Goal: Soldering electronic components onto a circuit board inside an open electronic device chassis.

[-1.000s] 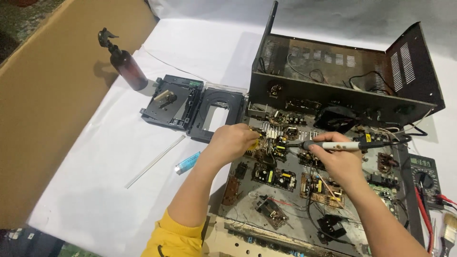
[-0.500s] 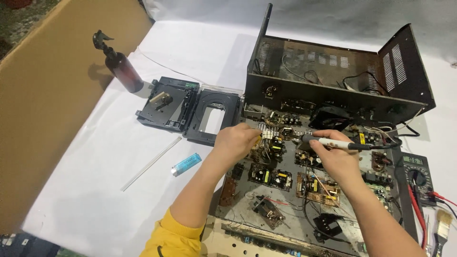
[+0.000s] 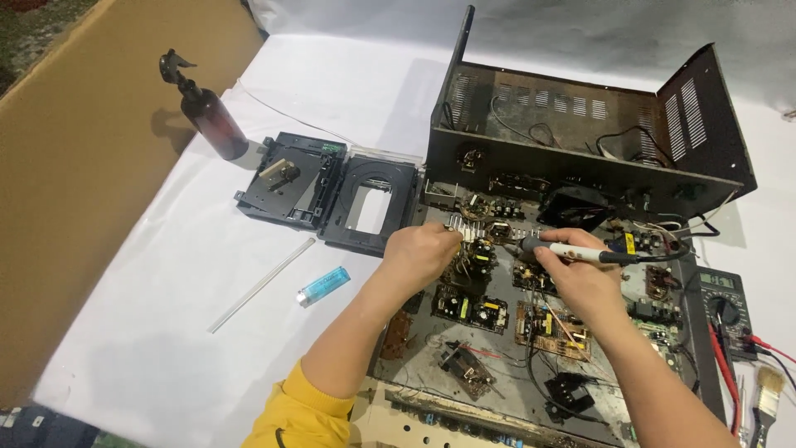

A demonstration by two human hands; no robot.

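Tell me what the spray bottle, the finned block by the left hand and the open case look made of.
Spray bottle: dark amber translucent body, probably plastic or glass, with a black plastic-looking trigger head.
Finned block: bright silvery ribs, likely bare aluminium.
Open case: thin dark sheet with punched vent slots, apparently painted metal, dull and dusty.

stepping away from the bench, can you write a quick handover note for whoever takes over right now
Left hand: fingers closed at the finned heat sink on the circuit boards; what it pinches is hidden.
Right hand: closed grip on the soldering iron, tip pointing left toward the left hand's fingers.
The opened amplifier chassis stands behind the boards, cover off. Multimeter and brush lie at the right; lighter, thin rod, disc tray unit and spray bottle at the left.
Done: boards exposed. Left: the joint at the iron's tip is in hand; its state cannot be seen.
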